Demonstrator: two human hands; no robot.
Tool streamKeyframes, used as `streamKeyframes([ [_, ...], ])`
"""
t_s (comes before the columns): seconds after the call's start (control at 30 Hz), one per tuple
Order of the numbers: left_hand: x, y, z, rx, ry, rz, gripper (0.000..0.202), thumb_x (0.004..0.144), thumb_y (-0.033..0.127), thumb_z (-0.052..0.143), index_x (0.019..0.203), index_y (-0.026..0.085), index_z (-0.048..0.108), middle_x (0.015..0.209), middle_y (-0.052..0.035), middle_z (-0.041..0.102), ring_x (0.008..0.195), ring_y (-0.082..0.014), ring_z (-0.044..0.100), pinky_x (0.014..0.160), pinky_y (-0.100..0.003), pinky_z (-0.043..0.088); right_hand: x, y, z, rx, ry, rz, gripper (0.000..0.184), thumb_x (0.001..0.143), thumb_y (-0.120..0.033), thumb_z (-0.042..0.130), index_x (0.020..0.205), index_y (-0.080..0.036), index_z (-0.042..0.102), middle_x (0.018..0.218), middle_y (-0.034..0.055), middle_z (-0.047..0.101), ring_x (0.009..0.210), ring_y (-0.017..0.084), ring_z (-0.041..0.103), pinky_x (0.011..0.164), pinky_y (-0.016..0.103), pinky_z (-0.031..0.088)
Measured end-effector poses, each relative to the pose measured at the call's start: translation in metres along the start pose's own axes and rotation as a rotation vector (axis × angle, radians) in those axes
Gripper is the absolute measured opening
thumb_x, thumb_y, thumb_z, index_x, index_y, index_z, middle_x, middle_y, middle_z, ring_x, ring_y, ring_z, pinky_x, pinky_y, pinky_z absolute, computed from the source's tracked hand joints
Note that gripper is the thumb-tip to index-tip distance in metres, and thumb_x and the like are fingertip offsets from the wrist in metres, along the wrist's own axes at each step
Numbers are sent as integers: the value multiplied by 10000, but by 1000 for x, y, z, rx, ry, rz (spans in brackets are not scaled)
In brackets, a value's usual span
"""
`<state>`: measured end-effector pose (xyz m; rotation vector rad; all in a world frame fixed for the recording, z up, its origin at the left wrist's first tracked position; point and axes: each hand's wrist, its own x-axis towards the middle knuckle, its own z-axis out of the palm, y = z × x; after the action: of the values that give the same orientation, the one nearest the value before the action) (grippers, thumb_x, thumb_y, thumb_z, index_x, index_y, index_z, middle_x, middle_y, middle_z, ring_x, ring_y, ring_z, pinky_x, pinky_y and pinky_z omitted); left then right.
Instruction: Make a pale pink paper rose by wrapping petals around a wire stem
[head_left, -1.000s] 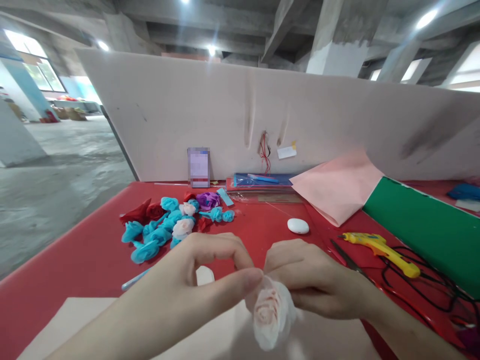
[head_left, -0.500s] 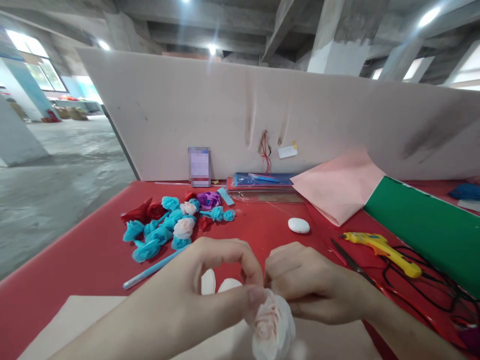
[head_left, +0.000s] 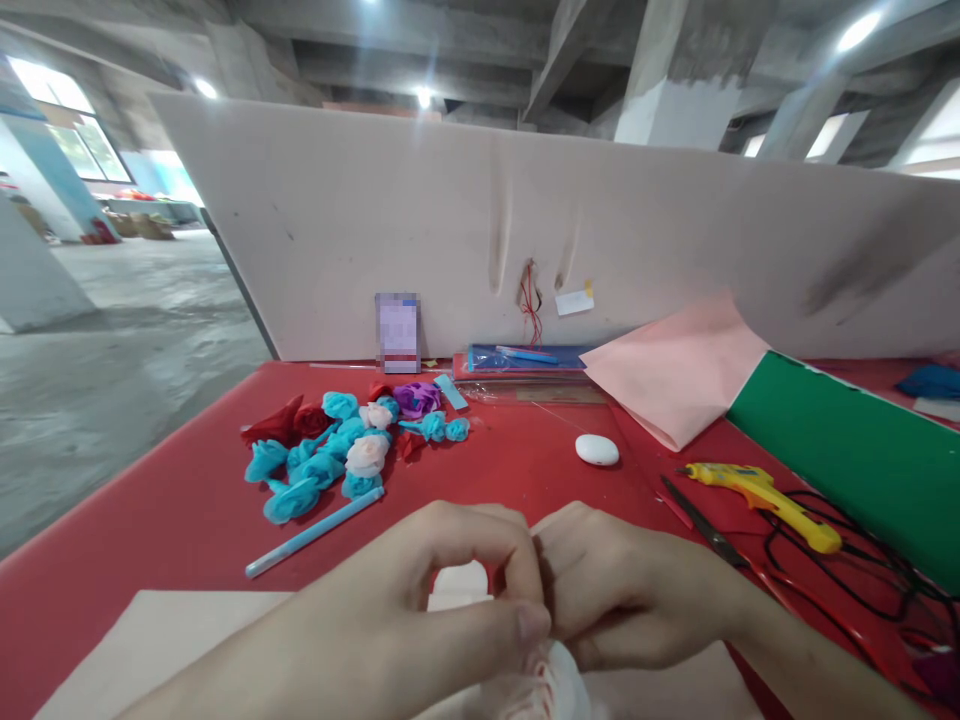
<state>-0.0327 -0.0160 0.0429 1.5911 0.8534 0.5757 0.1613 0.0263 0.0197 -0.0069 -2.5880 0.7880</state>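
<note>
A pale pink crepe-paper flower (head_left: 556,688) hangs bloom-down at the bottom edge, partly cut off by the frame. My left hand (head_left: 442,600) pinches it between thumb and curled forefinger. Pressed against those fingers is my right hand (head_left: 622,590), closed, with its fingertips turned away from view; what they grip is hidden. Through the loop of my left fingers a white rounded paper piece (head_left: 460,578) shows. Beneath both hands lies a large pale pink paper sheet (head_left: 172,630).
Blue, pink, red and purple paper flowers (head_left: 319,470) lie at left, beside a light blue pen (head_left: 315,532). A white oval case (head_left: 597,450), scissors (head_left: 705,525), a yellow glue gun (head_left: 765,500) with black cable and a green board (head_left: 847,460) are at right. A phone (head_left: 398,333) leans behind.
Both hands have moved slightly down and toward me, carrying the flower lower, so less of it shows. More of the pen is uncovered. The things on the table have not moved.
</note>
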Motion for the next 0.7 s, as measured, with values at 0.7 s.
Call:
streamKeyframes([
  [0.7, 7, -12, 5, -522, 7, 237, 161, 863, 322, 596, 795, 178, 615, 771, 29, 624, 766, -95, 571, 735, -185, 421, -1, 7, 3, 391, 332, 229, 374, 901, -337, 497, 618, -113, 594, 666, 42, 591, 642, 118, 556, 601, 242, 488],
])
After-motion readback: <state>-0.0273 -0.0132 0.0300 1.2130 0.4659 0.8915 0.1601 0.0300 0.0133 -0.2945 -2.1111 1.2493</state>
